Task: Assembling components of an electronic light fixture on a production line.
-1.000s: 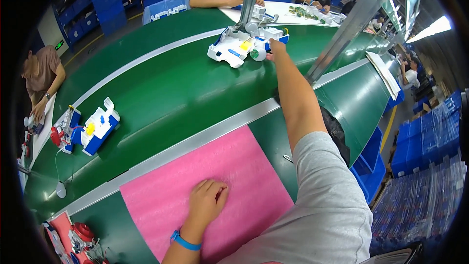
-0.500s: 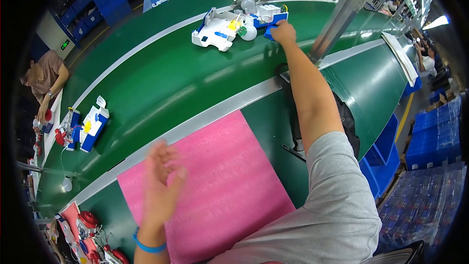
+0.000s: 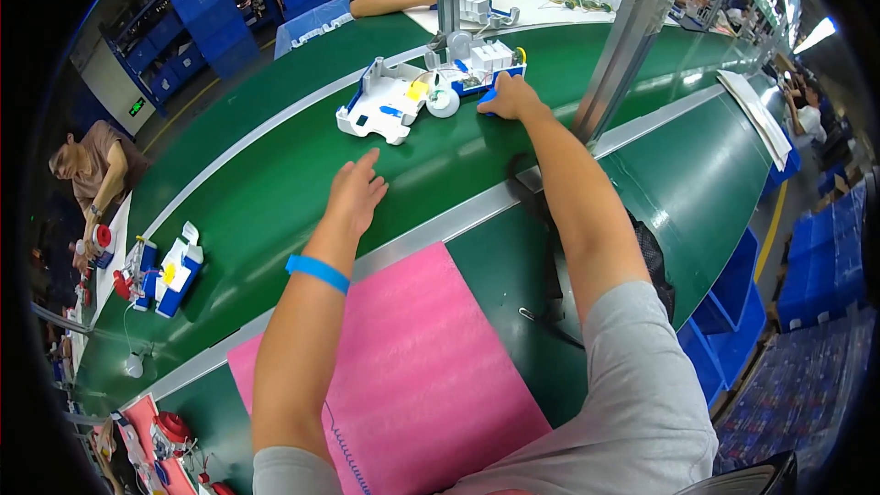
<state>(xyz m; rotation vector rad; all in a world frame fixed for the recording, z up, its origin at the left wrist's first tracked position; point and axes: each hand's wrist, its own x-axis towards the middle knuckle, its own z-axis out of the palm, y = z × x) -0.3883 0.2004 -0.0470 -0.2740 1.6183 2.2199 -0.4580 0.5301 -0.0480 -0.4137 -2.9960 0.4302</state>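
Note:
On the green conveyor (image 3: pixel 275 197) lies an opened plastic casing. Its white shell half (image 3: pixel 380 108) with blue edges is on the left, and a blue half with white blocks (image 3: pixel 492 57) sits on the right. Between the halves rests a round white bulb (image 3: pixel 443 103). My right hand (image 3: pixel 513 96) is closed on a blue plastic part (image 3: pixel 489 107) at the near side of the blue half; its fingertips are partly hidden. Fingers spread, my left hand (image 3: pixel 356 191) hovers over the conveyor just short of the white shell, holding nothing.
A pink foam mat (image 3: pixel 431 357) covers the bench before me. Another opened casing (image 3: pixel 176 270) lies on the conveyor at left. A metal post (image 3: pixel 632 46) rises beyond my right forearm. Red-and-white parts (image 3: pixel 170 435) lie at lower left. Co-workers sit across the conveyor.
My left hand has moved from above the pink mat forward over the conveyor, toward the white shell. The right hand keeps its grip on the blue part; the view has shifted somewhat.

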